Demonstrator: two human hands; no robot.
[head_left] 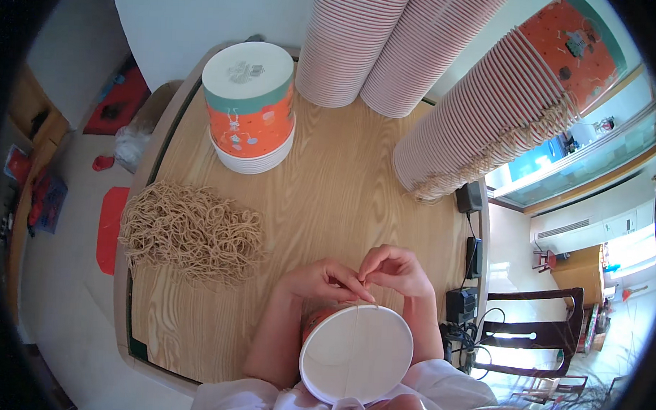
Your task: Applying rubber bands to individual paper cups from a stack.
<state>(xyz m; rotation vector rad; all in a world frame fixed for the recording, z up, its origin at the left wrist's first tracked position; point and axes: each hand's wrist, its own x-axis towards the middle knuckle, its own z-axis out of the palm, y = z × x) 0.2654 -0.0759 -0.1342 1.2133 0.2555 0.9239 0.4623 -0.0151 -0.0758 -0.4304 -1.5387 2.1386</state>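
An open white paper bucket (355, 354) with an orange outside rests against my lap at the table's near edge. Just past its far rim, my left hand (324, 280) and my right hand (398, 270) meet, fingertips pinched together on a thin tan cord (362, 295) at the rim. A heap of the same tan cord pieces (190, 233) lies on the wooden table (328, 198) to the left of my hands.
A short stack of upside-down orange and white buckets (249, 108) stands at the far left. Three tall leaning stacks of nested buckets (483, 116) fill the far and right side. Chargers and cables (463, 296) sit at the right edge, a dark chair (533, 335) beyond.
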